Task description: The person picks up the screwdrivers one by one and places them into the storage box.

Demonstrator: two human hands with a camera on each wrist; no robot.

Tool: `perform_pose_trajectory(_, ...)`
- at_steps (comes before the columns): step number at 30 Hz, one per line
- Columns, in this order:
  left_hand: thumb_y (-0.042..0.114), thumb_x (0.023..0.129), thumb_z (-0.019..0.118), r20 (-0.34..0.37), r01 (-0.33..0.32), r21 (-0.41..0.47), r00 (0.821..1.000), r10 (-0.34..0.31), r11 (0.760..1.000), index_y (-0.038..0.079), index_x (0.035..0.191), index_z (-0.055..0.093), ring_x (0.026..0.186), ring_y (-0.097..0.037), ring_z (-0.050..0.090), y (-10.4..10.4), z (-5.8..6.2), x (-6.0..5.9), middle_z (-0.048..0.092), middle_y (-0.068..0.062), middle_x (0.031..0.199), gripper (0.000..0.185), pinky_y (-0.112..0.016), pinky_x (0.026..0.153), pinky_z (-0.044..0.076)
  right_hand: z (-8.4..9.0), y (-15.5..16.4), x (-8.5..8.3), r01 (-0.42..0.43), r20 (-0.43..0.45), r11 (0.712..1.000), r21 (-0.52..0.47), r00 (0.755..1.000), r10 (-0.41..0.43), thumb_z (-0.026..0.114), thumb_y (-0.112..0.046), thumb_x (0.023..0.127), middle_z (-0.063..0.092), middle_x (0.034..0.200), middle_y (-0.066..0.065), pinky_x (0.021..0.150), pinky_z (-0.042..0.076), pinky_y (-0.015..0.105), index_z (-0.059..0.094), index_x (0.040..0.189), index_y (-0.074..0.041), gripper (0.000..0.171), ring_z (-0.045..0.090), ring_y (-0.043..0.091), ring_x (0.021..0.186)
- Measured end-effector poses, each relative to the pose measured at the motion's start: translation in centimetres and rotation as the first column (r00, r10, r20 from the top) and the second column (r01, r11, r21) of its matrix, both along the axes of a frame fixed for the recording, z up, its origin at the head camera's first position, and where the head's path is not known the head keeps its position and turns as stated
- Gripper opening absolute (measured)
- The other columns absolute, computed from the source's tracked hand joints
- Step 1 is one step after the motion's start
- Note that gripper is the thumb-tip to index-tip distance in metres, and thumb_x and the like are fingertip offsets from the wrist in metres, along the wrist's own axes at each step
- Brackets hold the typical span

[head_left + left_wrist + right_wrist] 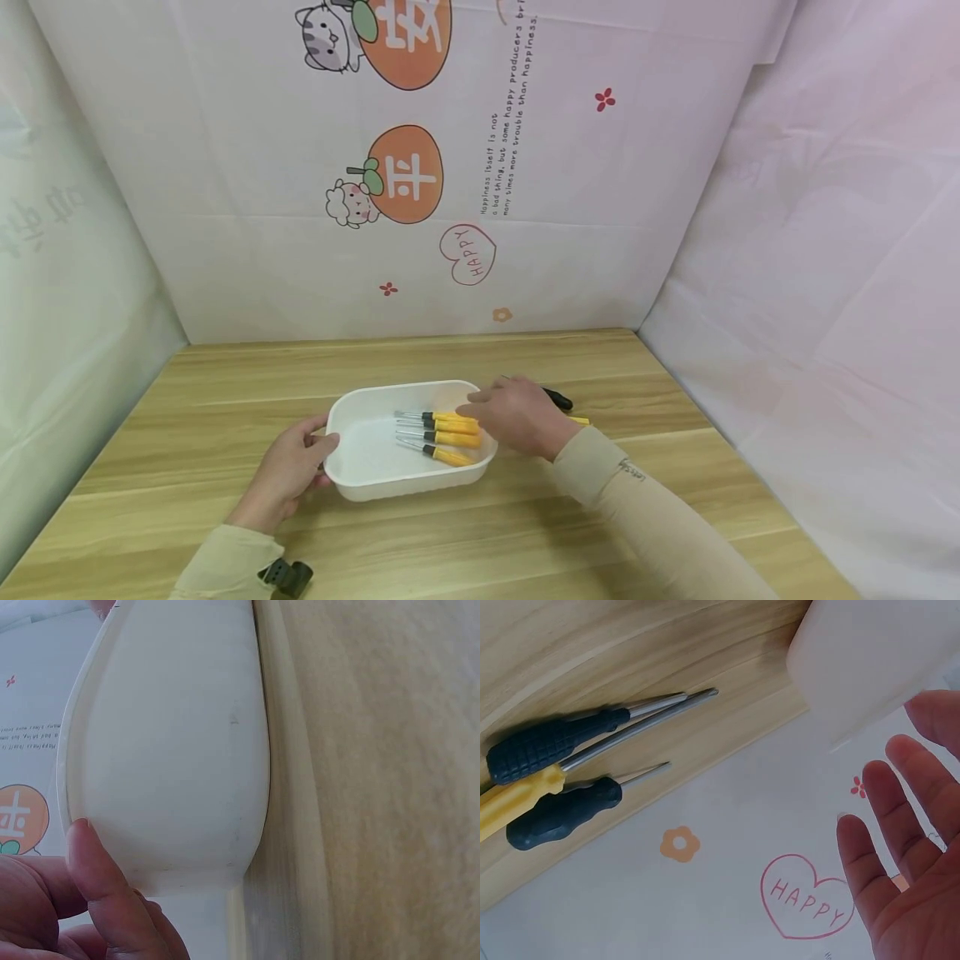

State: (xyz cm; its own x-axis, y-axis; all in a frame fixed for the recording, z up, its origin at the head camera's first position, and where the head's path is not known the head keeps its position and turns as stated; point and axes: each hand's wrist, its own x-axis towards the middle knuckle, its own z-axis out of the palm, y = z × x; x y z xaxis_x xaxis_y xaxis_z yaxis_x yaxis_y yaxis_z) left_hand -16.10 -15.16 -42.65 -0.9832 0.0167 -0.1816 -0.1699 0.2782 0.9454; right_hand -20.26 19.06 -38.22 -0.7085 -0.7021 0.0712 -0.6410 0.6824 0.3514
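A white plastic tray [405, 486] sits on the wooden table, and three yellow-handled screwdrivers [452, 437] lie side by side in it. My left hand [300, 458] grips the tray's left rim, and the left wrist view shows its thumb [94, 862] on the tray's edge [172, 742]. My right hand [491, 410] hovers over the tray's right rim with straight, spread fingers, holding nothing. In the right wrist view the hand [900, 847] is empty, beside the tray corner [862, 660].
Right of the tray, two black-handled screwdrivers [551, 742] [562, 814] and one yellow-handled one [517, 799] lie on the table, partly hidden behind my right hand in the head view [558, 400]. Printed cloth walls close in the back and both sides.
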Motion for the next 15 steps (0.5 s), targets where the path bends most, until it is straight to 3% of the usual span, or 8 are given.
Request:
perform_pose_trajectory(7,0.017,0.108,0.053,-0.005,0.003,0.002,1.000,-0.003,1.000,0.000,0.157,0.039,0.072,-0.017,0.062,0.0,0.0,0.1,0.057,-0.024,0.124,0.054,-0.026,0.055,0.057,0.5,1.5,-0.2,0.006,0.000,0.992,-0.126,1.000,-0.006,0.074,-0.018,0.097,0.070,0.137,-0.004,0.099,0.058,0.046,0.068,0.140,-0.031,0.046,0.069,0.026,0.118)
perform_pose_trajectory(15,0.016,0.108,0.053,-0.003,0.004,0.003,1.000,-0.004,1.000,-0.001,0.158,0.038,0.072,-0.017,0.062,0.0,0.1,0.1,0.057,-0.024,0.125,0.054,-0.025,0.055,0.057,0.7,4.0,-0.6,-0.056,-0.091,0.958,-0.280,0.995,0.032,0.077,-0.015,0.092,0.073,0.132,0.003,0.086,0.061,0.044,0.071,0.135,-0.026,0.046,0.071,0.029,0.107)
